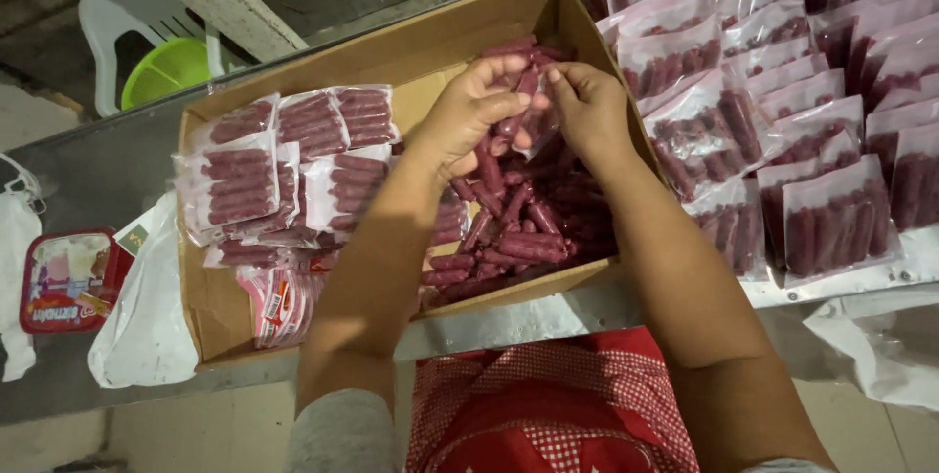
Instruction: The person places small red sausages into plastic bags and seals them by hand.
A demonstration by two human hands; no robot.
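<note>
Sausages (515, 106), smooth dark-red cylinders, stand roughly upright in a clear plastic bag (536, 126), pinched by left hand (476, 106) and right hand (590, 106)

I think I am looking at a small food packing place, not a home kitchen. A big cardboard box (391, 52) sits on a long grey metal table (108, 170). On its right side it holds a heap of loose red sausages (509, 238), with filled bags (293, 155) on the left. To the right, many more clear bags of sausages (782, 91) lie in rows. Far left, I see a white plastic chair (117, 18) with a green bowl (166, 70) on a bare floor.
</note>
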